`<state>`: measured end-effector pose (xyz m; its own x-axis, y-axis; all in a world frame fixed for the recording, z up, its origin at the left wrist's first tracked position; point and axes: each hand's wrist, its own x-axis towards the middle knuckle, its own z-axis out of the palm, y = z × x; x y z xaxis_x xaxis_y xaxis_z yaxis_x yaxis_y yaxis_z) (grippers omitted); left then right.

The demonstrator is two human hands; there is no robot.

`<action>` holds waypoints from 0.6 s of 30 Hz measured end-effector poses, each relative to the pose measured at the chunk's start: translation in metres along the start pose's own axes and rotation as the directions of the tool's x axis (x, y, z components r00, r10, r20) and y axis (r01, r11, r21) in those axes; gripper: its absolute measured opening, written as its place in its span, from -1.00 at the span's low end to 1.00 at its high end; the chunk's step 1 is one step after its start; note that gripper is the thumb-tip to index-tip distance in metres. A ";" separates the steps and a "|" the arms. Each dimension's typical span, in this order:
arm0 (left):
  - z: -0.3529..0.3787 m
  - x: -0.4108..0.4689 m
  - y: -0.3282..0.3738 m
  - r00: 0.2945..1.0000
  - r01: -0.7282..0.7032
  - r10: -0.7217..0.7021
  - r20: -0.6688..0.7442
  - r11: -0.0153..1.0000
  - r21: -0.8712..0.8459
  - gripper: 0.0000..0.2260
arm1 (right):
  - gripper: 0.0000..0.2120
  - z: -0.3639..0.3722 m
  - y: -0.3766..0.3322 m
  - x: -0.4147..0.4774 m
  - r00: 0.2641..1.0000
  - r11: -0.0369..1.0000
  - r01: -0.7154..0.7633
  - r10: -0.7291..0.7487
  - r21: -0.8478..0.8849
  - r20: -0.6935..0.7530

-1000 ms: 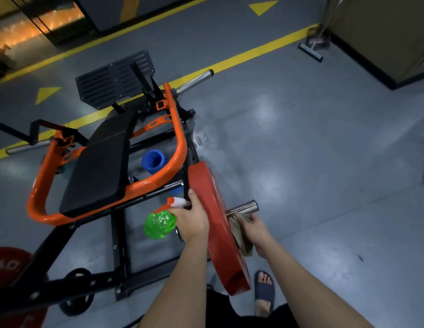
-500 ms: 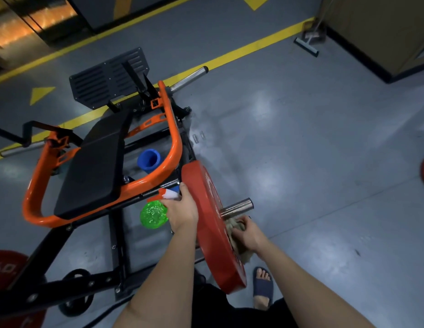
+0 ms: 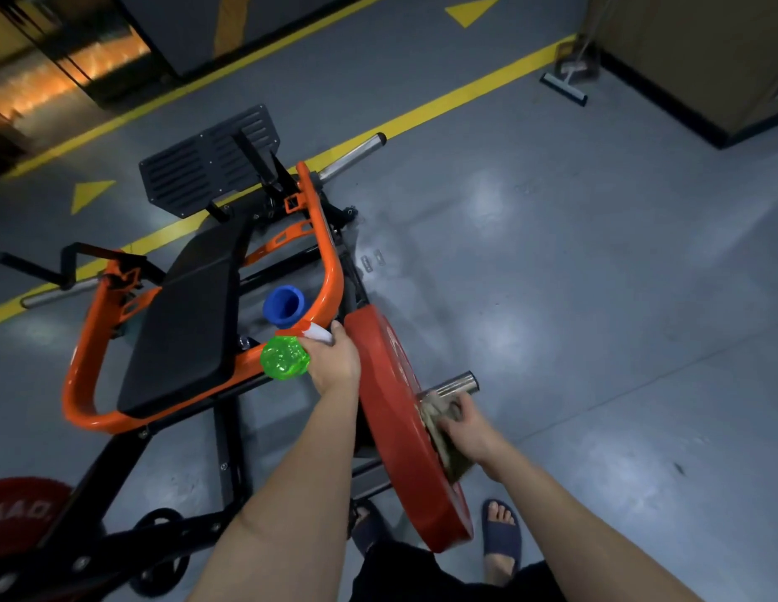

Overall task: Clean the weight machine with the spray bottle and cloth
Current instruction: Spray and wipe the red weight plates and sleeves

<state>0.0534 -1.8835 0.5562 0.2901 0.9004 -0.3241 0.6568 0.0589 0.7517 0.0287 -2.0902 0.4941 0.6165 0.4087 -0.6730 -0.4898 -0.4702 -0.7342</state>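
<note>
The weight machine has an orange frame (image 3: 326, 254), a black pad (image 3: 183, 332) and a red weight plate (image 3: 400, 432) on a chrome sleeve (image 3: 454, 384). My left hand (image 3: 335, 362) grips a green spray bottle (image 3: 285, 357) with a white and red head, held beside the plate's inner face. My right hand (image 3: 465, 425) presses a crumpled tan cloth (image 3: 439, 421) against the plate's outer face, just below the chrome sleeve.
A blue roller end (image 3: 285, 305) sits inside the frame. Another red plate (image 3: 22, 510) lies at the lower left. My sandalled feet (image 3: 502, 536) stand by the plate. A squeegee (image 3: 563, 86) leans by the far wall. Yellow lines (image 3: 443, 99) cross the grey floor.
My right hand has slid the cloth down the plate's outer face below the sleeve. The left hand with the bottle stays beside the plate's top edge.
</note>
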 end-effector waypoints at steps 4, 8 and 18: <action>-0.005 -0.003 -0.008 1.000 -0.030 0.030 0.003 0.999 -0.035 -0.61 | -0.78 0.003 -0.019 -0.001 0.997 0.990 -0.058 0.064 0.126 -0.043; -0.010 -0.009 -0.014 1.000 -0.022 0.022 -0.011 0.995 -0.094 -0.67 | -0.92 0.002 -0.088 -0.007 0.989 0.922 0.144 -0.125 0.358 -0.076; -0.006 -0.012 -0.023 0.998 0.012 -0.001 0.060 0.984 -0.179 -0.41 | -0.88 0.015 -0.002 0.007 0.992 0.981 -0.009 -0.016 -0.192 -0.126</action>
<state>0.0304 -1.8929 0.5467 0.3306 0.8727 -0.3592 0.5248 0.1464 0.8386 0.0246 -2.0745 0.4892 0.6969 0.3143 -0.6446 -0.3679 -0.6149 -0.6975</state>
